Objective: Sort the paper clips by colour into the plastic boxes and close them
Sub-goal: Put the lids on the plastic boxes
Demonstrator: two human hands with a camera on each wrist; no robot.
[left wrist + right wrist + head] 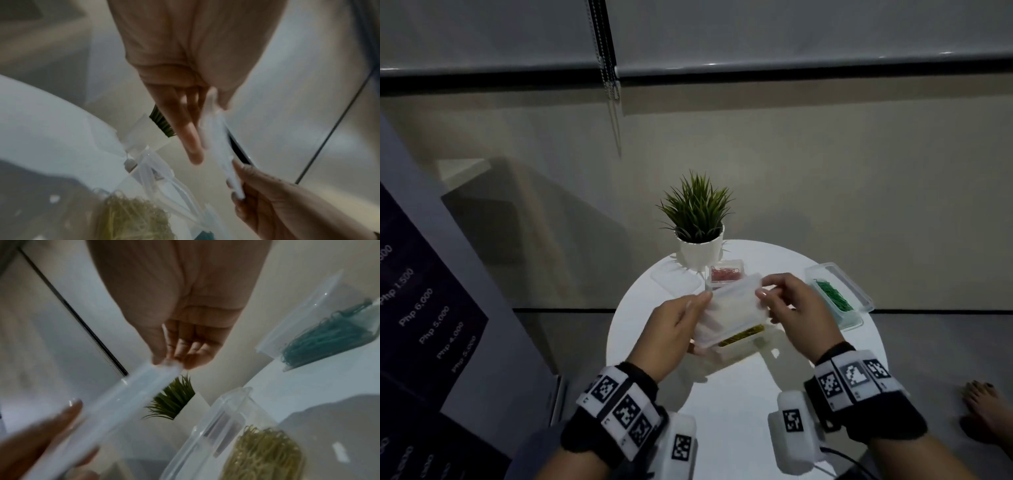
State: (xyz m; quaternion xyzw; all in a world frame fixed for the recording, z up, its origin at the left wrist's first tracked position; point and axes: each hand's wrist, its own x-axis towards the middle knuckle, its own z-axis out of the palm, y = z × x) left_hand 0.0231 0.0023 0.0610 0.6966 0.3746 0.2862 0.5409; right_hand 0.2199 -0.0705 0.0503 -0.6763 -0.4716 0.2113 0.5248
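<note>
Both hands hold a translucent plastic lid (732, 306) tilted just above the open box of yellow paper clips (743, 337) near the middle of the round white table (739, 404). My left hand (702, 310) pinches the lid's left end, thumb on top and fingers underneath. At the lid's far right corner, my right hand (765, 291) pinches it with its fingertips. In the left wrist view the lid (218, 151) shows edge-on above the yellow clips (133, 217). In the right wrist view the lid (123, 395) is seen beside the yellow box (263, 451).
An open box of green clips (835, 294) sits at the table's right edge. A box of red clips (726, 274) stands behind the lid, next to a potted plant (698, 233). Another clear lid (674, 281) lies left of the red box. A bare foot (986, 411) is on the floor at right.
</note>
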